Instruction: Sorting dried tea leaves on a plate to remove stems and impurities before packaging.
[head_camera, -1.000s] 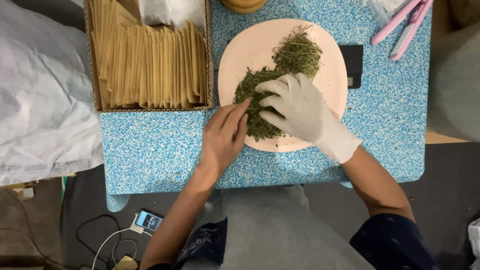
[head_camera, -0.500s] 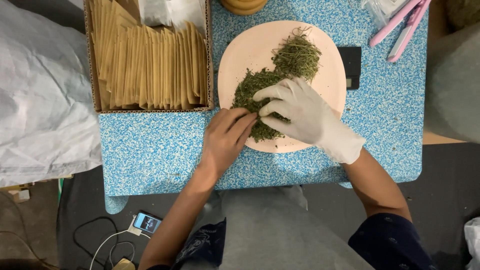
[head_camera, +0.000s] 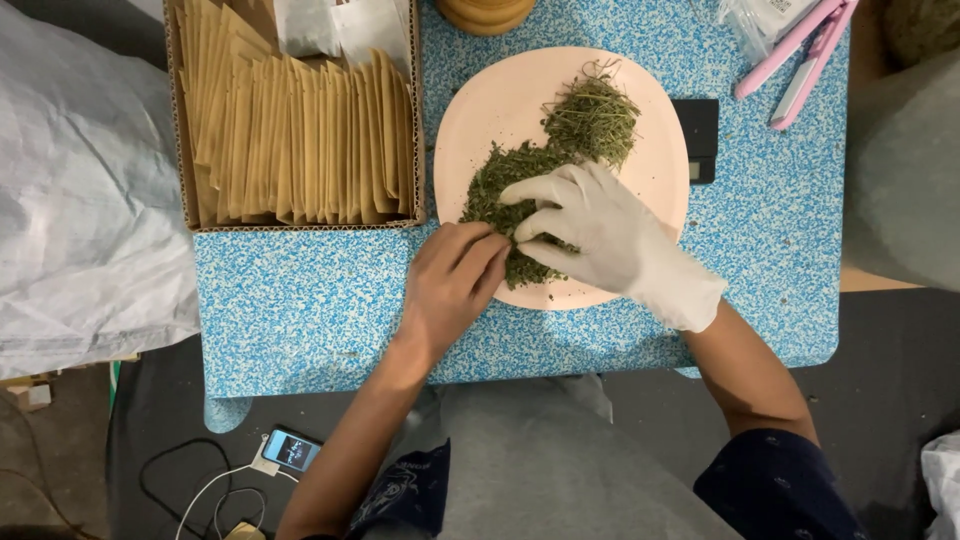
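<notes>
Both hands on dried herbs — fingers loosely curled, pinching.

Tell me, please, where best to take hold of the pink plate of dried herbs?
Grip the pink plate at its bare upper-left rim, coming from the cardboard box side. The dried herbs and both hands cover the lower right.
</notes>
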